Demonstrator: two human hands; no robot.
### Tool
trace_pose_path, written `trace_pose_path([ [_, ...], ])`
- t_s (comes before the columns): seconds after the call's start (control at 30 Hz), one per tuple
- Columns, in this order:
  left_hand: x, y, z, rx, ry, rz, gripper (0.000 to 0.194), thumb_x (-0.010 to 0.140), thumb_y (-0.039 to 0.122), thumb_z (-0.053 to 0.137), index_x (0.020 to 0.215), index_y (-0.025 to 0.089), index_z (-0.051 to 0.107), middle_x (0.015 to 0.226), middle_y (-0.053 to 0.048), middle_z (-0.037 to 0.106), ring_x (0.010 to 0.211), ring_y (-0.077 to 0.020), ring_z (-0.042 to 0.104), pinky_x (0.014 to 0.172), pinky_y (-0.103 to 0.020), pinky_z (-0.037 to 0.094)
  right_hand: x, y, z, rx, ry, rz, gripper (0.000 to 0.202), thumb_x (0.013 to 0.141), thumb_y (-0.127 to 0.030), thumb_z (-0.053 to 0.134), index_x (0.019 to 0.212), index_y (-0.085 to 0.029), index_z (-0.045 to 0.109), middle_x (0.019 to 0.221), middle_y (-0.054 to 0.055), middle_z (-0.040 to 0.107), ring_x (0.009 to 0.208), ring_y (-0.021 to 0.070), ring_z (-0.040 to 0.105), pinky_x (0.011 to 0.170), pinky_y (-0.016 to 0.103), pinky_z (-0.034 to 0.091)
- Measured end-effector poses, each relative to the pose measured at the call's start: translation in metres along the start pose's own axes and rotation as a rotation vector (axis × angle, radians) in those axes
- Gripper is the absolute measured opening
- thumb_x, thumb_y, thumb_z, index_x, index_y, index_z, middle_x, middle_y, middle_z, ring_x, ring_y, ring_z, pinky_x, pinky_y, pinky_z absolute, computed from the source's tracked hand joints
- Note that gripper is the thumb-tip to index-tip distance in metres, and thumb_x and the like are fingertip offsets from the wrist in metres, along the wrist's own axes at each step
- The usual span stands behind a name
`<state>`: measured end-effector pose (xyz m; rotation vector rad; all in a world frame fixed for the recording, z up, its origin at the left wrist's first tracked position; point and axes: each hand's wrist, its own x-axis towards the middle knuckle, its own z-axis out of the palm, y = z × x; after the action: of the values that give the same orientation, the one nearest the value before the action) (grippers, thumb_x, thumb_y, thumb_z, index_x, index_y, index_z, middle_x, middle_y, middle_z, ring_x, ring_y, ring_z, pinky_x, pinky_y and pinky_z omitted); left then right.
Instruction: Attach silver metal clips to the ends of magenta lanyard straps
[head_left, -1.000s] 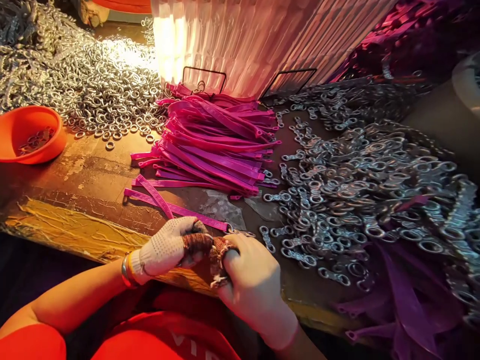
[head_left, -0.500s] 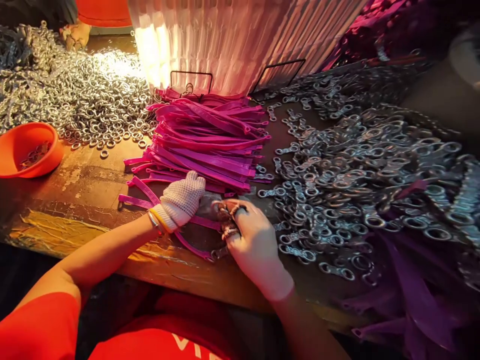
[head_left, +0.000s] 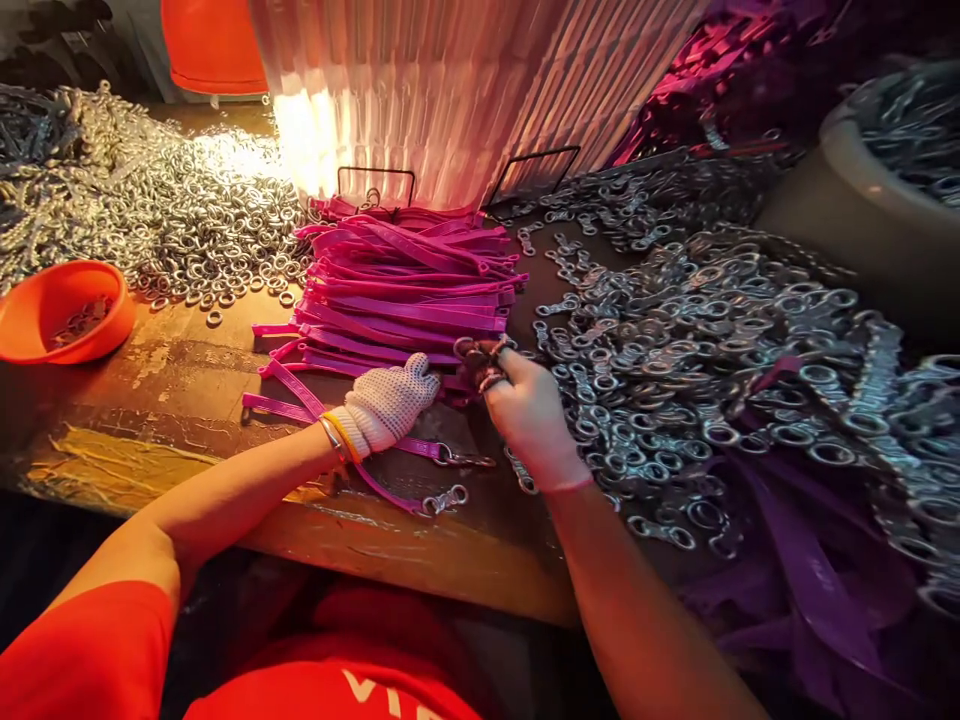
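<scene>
My left hand (head_left: 394, 402), in a white dotted glove, is closed at the front edge of a pile of pink straps (head_left: 409, 300). Whatever its fingers pinch is hidden. Just to its right, my right hand (head_left: 529, 415), in a pale glove, is curled around a small cluster of dark, ringed metal pieces (head_left: 480, 365); their exact kind is blurred. Below the left hand, two pink straps run out to the right. One ends in a metal ring with a clip (head_left: 469, 460), the other in a double-ringed metal link (head_left: 445, 500).
Silver double-ringed links (head_left: 637, 350) are heaped on the right, beside a dark bucket (head_left: 810, 190). Small metal rings (head_left: 217, 230) cover the back left. An orange bowl (head_left: 101, 325) stands at left. A corrugated translucent panel (head_left: 450, 100) rises behind the straps. Purple fabric (head_left: 810, 580) lies at front right.
My right hand has moved up and to the right with the metal pieces, uncovering the two strap ends. My left hand has shifted slightly right. The view has turned a little.
</scene>
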<state>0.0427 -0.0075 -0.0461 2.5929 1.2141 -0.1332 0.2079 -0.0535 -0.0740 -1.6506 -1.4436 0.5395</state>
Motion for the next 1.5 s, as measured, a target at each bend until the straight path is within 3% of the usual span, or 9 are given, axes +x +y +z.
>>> trace_pose_path([
  [0.2,-0.01,0.0,0.002,-0.019,-0.044,-0.018,0.042,0.102,0.037,0.031,0.131,0.014,0.053,0.101,-0.017,0.068,0.087,-0.0296,0.069,0.074,-0.038,0.051,-0.051,-0.005,0.008,-0.488,0.06,-0.186,0.029,0.076,-0.012,0.048,0.094,-0.012,0.07,0.101,0.018,0.068,0.098,0.0314,0.059,0.086,0.043,0.047],
  [0.43,-0.04,-0.016,0.009,0.129,0.005,0.139,0.032,0.097,0.017,0.034,0.114,0.015,0.061,0.109,-0.014,0.061,0.081,-0.0255,0.069,0.063,-0.034,0.052,-0.087,-0.015,0.006,-0.561,-0.035,-0.303,0.022,0.073,-0.006,0.053,0.086,-0.016,0.068,0.114,0.013,0.068,0.113,0.0291,0.054,0.094,0.043,0.043],
  [0.8,-0.064,-0.019,0.009,0.169,0.029,0.08,0.027,0.091,0.01,0.041,0.106,0.014,0.063,0.098,-0.011,0.064,0.082,-0.026,0.068,0.066,-0.037,0.055,-0.039,-0.037,0.031,-0.736,-0.254,-0.087,0.024,0.082,-0.018,0.054,0.095,-0.013,0.074,0.122,0.013,0.067,0.113,0.0322,0.05,0.094,0.047,0.036],
  [0.9,-0.072,-0.021,0.009,0.004,0.068,0.089,0.028,0.086,0.009,0.045,0.107,0.012,0.064,0.102,-0.013,0.067,0.091,-0.0274,0.068,0.076,-0.039,0.057,-0.05,-0.035,0.029,-0.67,-0.248,-0.178,0.022,0.078,-0.015,0.054,0.089,-0.014,0.073,0.118,0.013,0.068,0.109,0.0304,0.051,0.097,0.047,0.036],
  [1.03,-0.064,-0.025,0.02,-0.338,0.246,0.333,0.058,0.076,0.001,0.043,0.132,0.01,0.054,0.134,-0.015,0.058,0.124,-0.0252,0.056,0.103,-0.037,0.048,-0.08,-0.028,0.02,-0.527,-0.19,-0.36,0.028,0.063,-0.007,0.052,0.084,-0.013,0.068,0.116,0.016,0.064,0.104,0.0286,0.053,0.095,0.043,0.042],
  [1.1,-0.057,-0.028,0.027,-0.477,0.181,0.416,0.061,0.07,0.0,0.044,0.128,0.011,0.057,0.127,-0.013,0.063,0.12,-0.0237,0.059,0.103,-0.036,0.048,-0.092,-0.024,0.016,-0.461,-0.158,-0.39,0.031,0.061,-0.006,0.05,0.087,-0.012,0.066,0.112,0.018,0.063,0.102,0.0288,0.055,0.09,0.042,0.047],
  [1.27,-0.054,-0.029,0.027,-0.685,0.005,0.243,0.043,0.072,0.002,0.045,0.107,0.012,0.069,0.099,-0.009,0.072,0.095,-0.0219,0.066,0.089,-0.034,0.052,-0.106,-0.023,0.004,-0.19,-0.087,-0.345,0.038,0.073,-0.006,0.048,0.106,-0.017,0.063,0.114,0.012,0.063,0.102,0.0236,0.061,0.087,0.037,0.052],
  [1.37,-0.06,-0.027,0.015,-0.958,-0.053,0.152,0.028,0.086,0.018,0.052,0.107,0.011,0.069,0.1,-0.009,0.071,0.092,-0.0199,0.065,0.085,-0.031,0.051,-0.11,-0.03,-0.004,-0.165,-0.058,-0.318,0.043,0.074,-0.006,0.048,0.112,-0.019,0.064,0.101,0.007,0.066,0.091,0.0223,0.062,0.078,0.035,0.052],
  [1.5,-0.067,-0.028,0.0,-1.293,-0.159,-0.025,0.032,0.087,0.042,0.064,0.096,0.012,0.067,0.073,-0.001,0.063,0.059,-0.0086,0.052,0.054,-0.018,0.041,-0.108,-0.046,-0.004,-0.204,-0.094,-0.343,0.043,0.074,-0.003,0.046,0.109,-0.019,0.066,0.096,0.008,0.069,0.088,0.0224,0.063,0.078,0.034,0.051],
])
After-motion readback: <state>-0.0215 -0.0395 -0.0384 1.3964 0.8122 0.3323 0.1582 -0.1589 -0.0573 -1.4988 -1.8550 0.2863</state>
